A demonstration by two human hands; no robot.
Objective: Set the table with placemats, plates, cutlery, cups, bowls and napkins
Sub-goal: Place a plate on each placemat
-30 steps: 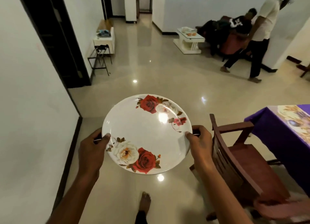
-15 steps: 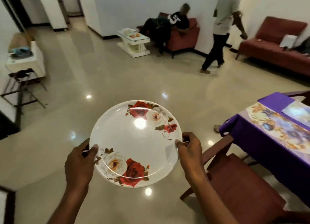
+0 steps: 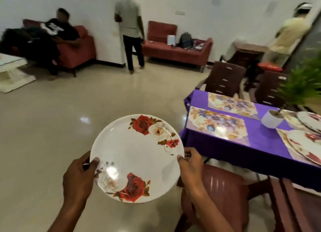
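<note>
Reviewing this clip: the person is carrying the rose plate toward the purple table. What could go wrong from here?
1. The rose plate is held only at its rim by the left hand and right hand, over hard tile; a slipped grip would likely break it.
2. A brown chair stands between the person and the table; it could catch a leg or the plate.
3. The near bare placemat lies at the table's edge, so a plate set off-centre might overhang.
</note>
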